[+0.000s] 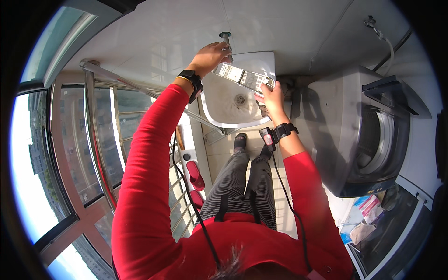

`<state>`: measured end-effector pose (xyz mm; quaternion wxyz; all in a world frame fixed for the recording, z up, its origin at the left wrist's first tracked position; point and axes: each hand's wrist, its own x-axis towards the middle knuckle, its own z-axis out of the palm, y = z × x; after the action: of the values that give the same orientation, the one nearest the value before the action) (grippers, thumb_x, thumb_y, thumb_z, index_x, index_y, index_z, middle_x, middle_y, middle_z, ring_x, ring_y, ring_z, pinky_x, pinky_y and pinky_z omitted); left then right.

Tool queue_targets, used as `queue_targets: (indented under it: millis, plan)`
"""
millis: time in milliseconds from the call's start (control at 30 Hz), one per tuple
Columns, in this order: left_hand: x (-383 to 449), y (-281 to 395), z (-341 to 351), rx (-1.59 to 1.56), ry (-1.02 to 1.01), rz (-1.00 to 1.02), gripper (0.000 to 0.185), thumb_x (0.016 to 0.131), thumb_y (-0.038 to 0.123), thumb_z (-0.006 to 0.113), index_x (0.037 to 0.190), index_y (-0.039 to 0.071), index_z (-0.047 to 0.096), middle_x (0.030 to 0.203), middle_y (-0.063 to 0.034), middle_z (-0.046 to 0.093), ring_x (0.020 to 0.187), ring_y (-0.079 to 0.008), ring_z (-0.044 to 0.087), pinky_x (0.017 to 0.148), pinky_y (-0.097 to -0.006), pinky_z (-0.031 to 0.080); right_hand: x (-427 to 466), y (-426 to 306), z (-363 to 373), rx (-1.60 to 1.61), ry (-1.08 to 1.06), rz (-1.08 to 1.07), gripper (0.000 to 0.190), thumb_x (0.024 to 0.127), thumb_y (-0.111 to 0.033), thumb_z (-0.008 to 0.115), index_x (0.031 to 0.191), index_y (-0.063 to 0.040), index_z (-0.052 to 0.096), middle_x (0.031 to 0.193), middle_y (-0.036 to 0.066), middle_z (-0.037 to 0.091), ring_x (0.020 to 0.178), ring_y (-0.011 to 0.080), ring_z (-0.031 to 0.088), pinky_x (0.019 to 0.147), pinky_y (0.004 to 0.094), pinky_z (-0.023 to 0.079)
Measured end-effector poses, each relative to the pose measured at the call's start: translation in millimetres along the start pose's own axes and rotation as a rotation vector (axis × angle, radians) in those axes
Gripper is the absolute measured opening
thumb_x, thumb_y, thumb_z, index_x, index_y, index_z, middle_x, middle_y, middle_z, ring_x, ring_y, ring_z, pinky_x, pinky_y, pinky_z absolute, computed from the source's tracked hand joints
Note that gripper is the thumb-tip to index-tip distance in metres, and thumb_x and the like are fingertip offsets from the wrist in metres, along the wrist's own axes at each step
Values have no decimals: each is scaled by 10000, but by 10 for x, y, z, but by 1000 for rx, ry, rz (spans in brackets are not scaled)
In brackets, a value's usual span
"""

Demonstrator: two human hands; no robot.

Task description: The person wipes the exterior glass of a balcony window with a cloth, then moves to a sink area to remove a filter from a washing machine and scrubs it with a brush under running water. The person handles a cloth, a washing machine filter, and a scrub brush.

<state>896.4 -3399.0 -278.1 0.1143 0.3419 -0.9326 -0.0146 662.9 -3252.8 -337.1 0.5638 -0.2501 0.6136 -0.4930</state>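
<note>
My left hand is at the metal wall tap, with its fingers curled around the tap's outlet end. My right hand grips one end of a long white plastic piece with rows of slots and holes. Its thumb lies on the slotted face. The piece is held tilted over the white sink, and its far end is just below the tap. Beneath it, the round drain strainer shows in the basin. Whether water is running cannot be made out.
A grey front-loading washing machine stands to the right, its round door open. Metal railings and windows line the left. Red slippers rest on a ledge by the railing. Black cables hang along both my arms.
</note>
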Motion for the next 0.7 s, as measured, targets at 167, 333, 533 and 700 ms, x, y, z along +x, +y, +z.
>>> queue_targets:
  millis: [167, 333, 533, 700]
  plan:
    - [66, 93, 59, 12, 60, -50, 188, 838, 263, 737, 931, 101, 746, 999, -50, 632, 956, -261, 637, 817, -385, 545, 102, 55, 174, -20, 47, 21, 484, 914, -126, 690, 1271, 83, 440, 1071, 215, 667, 787, 260, 731, 624, 346, 654]
    - [133, 185, 130, 62, 51, -149, 154, 827, 292, 744, 832, 140, 763, 953, -46, 634, 897, -259, 634, 792, -383, 538, 121, 78, 258, -26, 51, 27, 433, 925, -112, 675, 1257, 64, 458, 1098, 201, 664, 804, 254, 726, 629, 344, 657]
    - [181, 221, 197, 131, 93, -193, 177, 823, 316, 750, 787, 143, 736, 896, -45, 614, 845, -247, 633, 753, -373, 539, 170, 131, 340, -23, 80, 42, 316, 948, -84, 618, 1204, 45, 486, 1140, 182, 659, 887, 256, 729, 663, 338, 663]
    - [215, 255, 181, 133, 75, -222, 253, 813, 361, 753, 785, 109, 758, 941, -65, 646, 873, -265, 648, 771, -392, 537, 207, 178, 433, -83, 114, 44, 308, 944, -80, 609, 1196, 43, 482, 1142, 189, 659, 907, 264, 727, 675, 336, 667]
